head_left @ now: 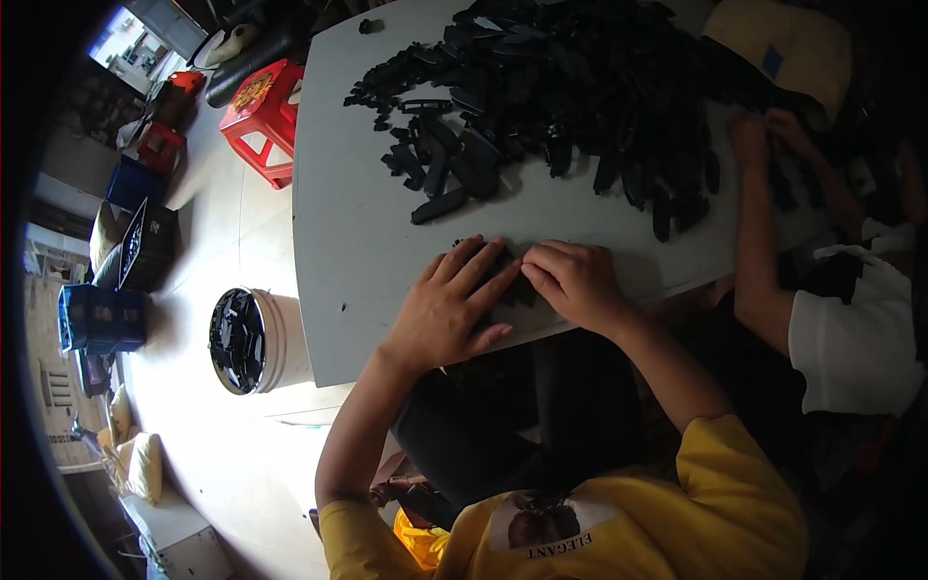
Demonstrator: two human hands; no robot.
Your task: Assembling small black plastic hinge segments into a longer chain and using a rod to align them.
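Observation:
Near the front edge of the grey table (358,280), my left hand (449,300) lies flat with its fingers stretched out. It covers part of a few small black plastic pieces (520,292). Beside it, almost touching its fingertips, my right hand (580,283) is closed, thumb against curled fingers. Whatever it pinches is hidden. Beyond both hands spreads a large heap of black plastic pieces (580,87), many long and flat. One elongated black piece (439,206) lies at the heap's near left edge.
On the right, another person's hands (764,135) work over black pieces at the table. A pale sack (788,48) sits at the far right. Left of the table stand a white bucket (280,338) filled with black pieces and a red stool (275,121). Blue crates (101,319) line the wall.

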